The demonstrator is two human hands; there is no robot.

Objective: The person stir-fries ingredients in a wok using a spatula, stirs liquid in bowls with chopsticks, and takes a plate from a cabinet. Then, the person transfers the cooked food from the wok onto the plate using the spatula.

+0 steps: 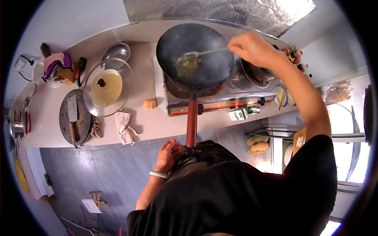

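A dark wok [214,65] with a long reddish-brown wooden handle [191,122] sits on the gas stove. Bits of yellow-green food [188,66] lie in its bottom, and haze hangs over it. My right hand [252,48] grips the end of a thin metal spoon [212,51], whose head reaches the food. Low in front of my body, my left hand [168,154] holds nothing; its fingers are loosely curled and apart. It is just left of the wok handle's end, not touching it. A pale bangle [158,174] circles the left wrist.
Cracked eggshells [149,103] lie left of the stove [236,98]. Further left are a glass lid [128,88] over a dish, a pink cloth [125,126] and a cleaver [72,110] on a round board [65,118]. Bottles [301,67] stand at the right.
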